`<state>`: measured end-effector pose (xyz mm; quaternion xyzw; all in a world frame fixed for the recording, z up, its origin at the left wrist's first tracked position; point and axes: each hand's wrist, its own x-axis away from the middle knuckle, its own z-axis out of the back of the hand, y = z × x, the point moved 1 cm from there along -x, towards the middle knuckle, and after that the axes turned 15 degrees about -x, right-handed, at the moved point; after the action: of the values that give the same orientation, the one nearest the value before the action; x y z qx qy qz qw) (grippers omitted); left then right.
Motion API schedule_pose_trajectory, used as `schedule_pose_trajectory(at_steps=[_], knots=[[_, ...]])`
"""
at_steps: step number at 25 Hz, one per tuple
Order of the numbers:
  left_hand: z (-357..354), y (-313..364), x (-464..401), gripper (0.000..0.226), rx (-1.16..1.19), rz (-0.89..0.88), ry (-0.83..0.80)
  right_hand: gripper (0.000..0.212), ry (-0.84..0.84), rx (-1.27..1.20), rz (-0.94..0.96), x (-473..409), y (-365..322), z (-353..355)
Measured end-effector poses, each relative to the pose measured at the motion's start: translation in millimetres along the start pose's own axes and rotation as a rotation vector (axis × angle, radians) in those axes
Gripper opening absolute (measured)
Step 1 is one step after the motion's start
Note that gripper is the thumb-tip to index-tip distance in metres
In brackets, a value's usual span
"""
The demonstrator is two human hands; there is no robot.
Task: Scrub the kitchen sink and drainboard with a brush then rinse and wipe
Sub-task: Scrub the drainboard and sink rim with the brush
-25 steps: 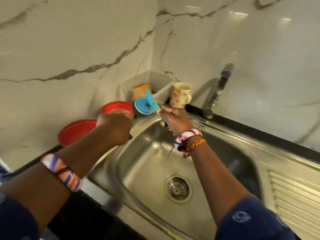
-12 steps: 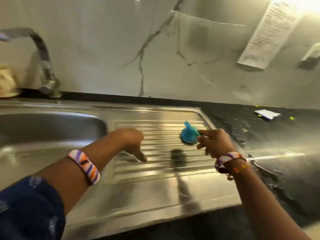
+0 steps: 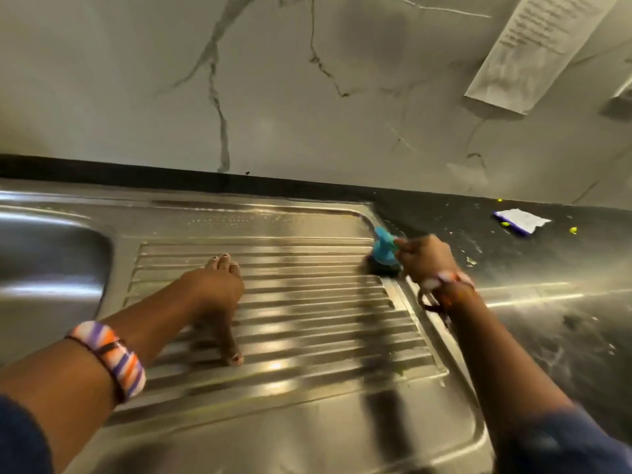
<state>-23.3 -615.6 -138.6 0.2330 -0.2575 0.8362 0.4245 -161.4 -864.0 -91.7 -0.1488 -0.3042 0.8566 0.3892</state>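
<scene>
The ribbed steel drainboard (image 3: 307,313) fills the middle of the view. My right hand (image 3: 424,256) grips the blue brush (image 3: 383,252), whose dark bristle head is down on the drainboard's far right corner. My left hand (image 3: 215,292) rests open on the ribs near the left side, fingers spread and thumb pointing toward me. The sink basin (image 3: 48,265) shows only as a curved edge at the far left.
A dark countertop (image 3: 554,292) lies right of the drainboard, speckled with crumbs and bearing a torn white wrapper (image 3: 519,220). The marble wall (image 3: 273,90) rises behind, with a paper sheet (image 3: 543,49) stuck at the upper right.
The view swung from the basin to the drainboard. My right hand carried the brush to the far right corner and set it down. My left hand opened and laid itself flat on the ribs.
</scene>
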Motion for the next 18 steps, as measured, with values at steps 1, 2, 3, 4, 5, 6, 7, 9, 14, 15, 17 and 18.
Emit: schedule_pose_trajectory(at_steps=[1,2,3,4,5,6,7,9,14,15,17,18], knots=[[1.9,0.9,-2.7,0.133,-0.030,-0.004,-0.003,0.031,-0.017,-0.033,0.014,-30.5,-14.4,-9.7],[3.3,2.7,-4.1,0.132,-0.055,-0.006,-0.016,0.031,-0.035,-0.055,0.025,-57.8,-27.2,-18.6],[4.0,4.8,-5.8,0.134,-0.078,0.002,-0.029,0.032,-0.047,-0.075,0.031,-79.5,-37.3,-24.7],[5.9,5.5,-6.5,0.136,-0.099,0.019,-0.043,0.032,-0.072,-0.082,0.016,-94.2,-44.0,-26.6],[8.6,6.0,-5.3,0.137,-0.115,0.030,-0.053,0.032,-0.105,-0.056,0.000,-98.6,-48.0,-23.3],[11.3,7.7,-3.5,0.135,-0.129,0.030,-0.057,0.031,-0.145,-0.013,-0.020,-93.3,-45.8,-13.9],[14.2,8.5,-3.2,0.131,-0.146,0.025,-0.053,0.031,-0.202,0.021,-0.042,-81.7,-42.1,-0.8],[17.2,9.8,-0.2,0.122,-0.189,0.011,-0.051,0.026,-0.342,0.071,-0.083,-37.5,-30.0,30.3],[16.0,8.4,10.2,0.122,-0.145,0.011,0.021,0.018,-0.505,0.158,-0.187,88.5,14.8,87.9],[12.7,7.3,11.4,0.126,-0.096,0.015,0.029,0.014,-0.510,0.136,-0.197,102.7,22.0,92.3],[4.1,2.6,11.2,0.136,0.028,0.002,0.045,0.017,-0.507,0.132,-0.192,111.2,27.3,88.6],[0.5,0.0,10.3,0.140,0.088,-0.009,0.046,0.022,-0.476,0.155,-0.163,103.3,22.6,82.6]])
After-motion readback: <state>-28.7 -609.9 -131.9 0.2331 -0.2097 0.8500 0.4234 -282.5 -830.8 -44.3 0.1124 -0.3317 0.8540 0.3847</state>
